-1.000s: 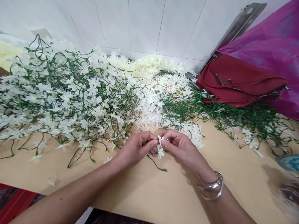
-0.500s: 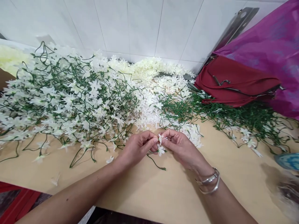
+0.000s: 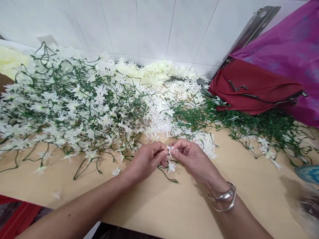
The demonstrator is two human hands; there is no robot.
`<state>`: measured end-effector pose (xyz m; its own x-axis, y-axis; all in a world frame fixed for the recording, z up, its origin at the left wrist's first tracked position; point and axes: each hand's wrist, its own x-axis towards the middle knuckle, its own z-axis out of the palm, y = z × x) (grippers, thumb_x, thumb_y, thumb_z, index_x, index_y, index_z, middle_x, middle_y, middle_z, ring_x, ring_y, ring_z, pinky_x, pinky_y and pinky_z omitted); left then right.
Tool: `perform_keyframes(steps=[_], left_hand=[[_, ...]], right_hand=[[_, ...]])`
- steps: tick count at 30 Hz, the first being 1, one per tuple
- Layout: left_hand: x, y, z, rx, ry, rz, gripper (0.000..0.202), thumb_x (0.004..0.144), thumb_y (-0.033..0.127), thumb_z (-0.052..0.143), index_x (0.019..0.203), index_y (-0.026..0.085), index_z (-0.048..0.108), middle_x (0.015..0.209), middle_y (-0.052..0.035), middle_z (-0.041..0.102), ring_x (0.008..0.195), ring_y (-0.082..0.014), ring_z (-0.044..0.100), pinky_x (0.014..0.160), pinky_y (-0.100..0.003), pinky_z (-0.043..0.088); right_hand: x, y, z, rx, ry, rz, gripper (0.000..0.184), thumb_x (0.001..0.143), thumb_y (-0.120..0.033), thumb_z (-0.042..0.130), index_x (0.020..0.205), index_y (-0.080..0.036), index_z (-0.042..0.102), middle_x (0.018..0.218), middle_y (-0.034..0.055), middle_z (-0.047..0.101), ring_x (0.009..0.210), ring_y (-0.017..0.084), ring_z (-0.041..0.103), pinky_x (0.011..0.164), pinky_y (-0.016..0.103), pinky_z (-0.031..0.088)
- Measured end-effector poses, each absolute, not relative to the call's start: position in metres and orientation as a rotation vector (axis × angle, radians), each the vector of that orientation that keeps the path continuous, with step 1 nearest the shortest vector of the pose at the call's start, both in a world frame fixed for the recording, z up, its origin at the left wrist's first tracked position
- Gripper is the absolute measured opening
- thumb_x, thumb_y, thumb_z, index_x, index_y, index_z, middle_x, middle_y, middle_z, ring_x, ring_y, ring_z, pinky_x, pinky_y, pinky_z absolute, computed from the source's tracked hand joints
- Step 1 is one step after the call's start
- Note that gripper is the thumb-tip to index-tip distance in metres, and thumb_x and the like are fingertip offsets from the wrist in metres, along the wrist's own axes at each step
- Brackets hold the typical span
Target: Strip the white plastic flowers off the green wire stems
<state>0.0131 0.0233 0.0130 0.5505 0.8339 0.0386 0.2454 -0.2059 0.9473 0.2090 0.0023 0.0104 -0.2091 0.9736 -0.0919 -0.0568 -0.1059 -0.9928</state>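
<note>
A flat tan tabletop (image 3: pixel 154 212) bears a broad heap of white flowers with wiry green stems (image 3: pixel 99 91) and, rightward, a tangled dark-green stem pile (image 3: pixel 269 122). In front, the left hand (image 3: pixel 147 160) and right hand (image 3: pixel 196 161) nearly meet, fingertips pinching a small white-petalled flower (image 3: pixel 169 151) between them. Just below is a second white bloom (image 3: pixel 171 166), perhaps also held; fingers partly hide this.

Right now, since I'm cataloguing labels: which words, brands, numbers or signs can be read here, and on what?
None can be read.
The purple sheeting bears blurred bluish markings; I cannot tell whether they are lettering.
The red bag shows no readable label.
</note>
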Motion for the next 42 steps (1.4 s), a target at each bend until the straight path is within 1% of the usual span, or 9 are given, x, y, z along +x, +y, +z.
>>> perform_keyframes(steps=[8,15,18,21,25,35,37,39,42], left_hand=[[0.015,0.022,0.007,1.712,0.909,0.742,0.021,0.103,0.030,0.053,0.089,0.017,0.063,0.073,-0.0013,0.075,0.068,-0.0129,0.072,0.070,-0.023,0.052],[0.014,0.024,0.010,1.653,0.854,0.736,0.021,0.104,0.034,0.051,0.097,0.017,0.061,0.076,-0.0016,0.070,0.071,-0.0136,0.070,0.068,-0.024,0.051],[0.014,0.025,0.012,1.715,0.896,0.720,0.020,0.103,0.031,0.051,0.093,0.017,0.062,0.073,-0.0014,0.068,0.068,-0.0128,0.067,0.065,-0.023,0.049],[0.013,0.025,0.013,1.757,0.907,0.706,0.021,0.103,0.032,0.051,0.094,0.017,0.062,0.072,-0.0020,0.070,0.067,-0.0135,0.068,0.066,-0.025,0.049],[0.013,0.025,0.012,1.752,0.896,0.709,0.019,0.103,0.031,0.051,0.095,0.018,0.062,0.075,-0.0031,0.074,0.071,-0.0154,0.072,0.070,-0.026,0.053],[0.018,0.021,0.011,1.813,0.975,0.746,0.017,0.100,0.024,0.052,0.089,0.018,0.063,0.075,-0.0018,0.076,0.070,-0.0145,0.072,0.071,-0.026,0.052],[0.019,0.020,0.014,1.797,0.945,0.748,0.018,0.101,0.024,0.052,0.089,0.018,0.064,0.075,-0.0018,0.075,0.071,-0.0147,0.073,0.070,-0.025,0.054],[0.016,0.022,0.024,1.803,0.918,0.797,0.018,0.102,0.026,0.053,0.094,0.018,0.067,0.075,-0.0011,0.075,0.071,-0.0144,0.073,0.069,-0.025,0.056],[-0.003,0.032,0.051,1.942,1.111,1.142,0.018,0.101,0.028,0.058,0.112,0.021,0.070,0.085,-0.0005,0.077,0.075,-0.0146,0.073,0.072,-0.027,0.059]], right_hand=[[0.208,0.004,0.007,-1.046,-1.247,1.474,0.022,0.087,-0.037,0.078,0.080,-0.021,0.065,0.088,0.0000,0.068,0.078,0.014,0.063,0.073,0.030,0.049],[0.210,0.003,0.015,-1.021,-1.103,1.549,0.026,0.083,-0.040,0.083,0.098,-0.023,0.071,0.084,-0.0009,0.070,0.082,0.014,0.064,0.081,0.030,0.050],[0.208,0.003,0.017,-1.028,-1.117,1.553,0.022,0.084,-0.041,0.081,0.091,-0.022,0.072,0.085,0.0003,0.072,0.082,0.016,0.066,0.083,0.032,0.052],[0.207,0.002,0.015,-1.036,-1.122,1.537,0.021,0.084,-0.040,0.081,0.084,-0.022,0.070,0.081,-0.0002,0.072,0.078,0.015,0.066,0.081,0.032,0.052],[0.208,0.003,0.010,-1.056,-1.172,1.492,0.020,0.086,-0.039,0.080,0.085,-0.022,0.071,0.081,-0.0002,0.071,0.077,0.015,0.065,0.076,0.030,0.050],[0.203,0.001,0.010,-1.158,-1.252,1.364,0.030,0.085,-0.046,0.079,0.077,-0.021,0.064,0.074,-0.0013,0.065,0.068,0.013,0.056,0.063,0.028,0.045],[0.204,0.000,0.012,-1.153,-1.252,1.392,0.031,0.085,-0.048,0.079,0.079,-0.021,0.065,0.076,-0.0002,0.067,0.069,0.014,0.059,0.066,0.028,0.047],[0.205,0.000,0.015,-1.134,-1.212,1.406,0.028,0.086,-0.048,0.078,0.089,-0.022,0.068,0.082,0.0009,0.070,0.075,0.015,0.063,0.072,0.030,0.051],[0.207,-0.001,0.021,-1.086,-1.147,1.371,0.028,0.087,-0.047,0.078,0.102,-0.024,0.070,0.099,0.0034,0.074,0.091,0.017,0.068,0.090,0.033,0.053]])
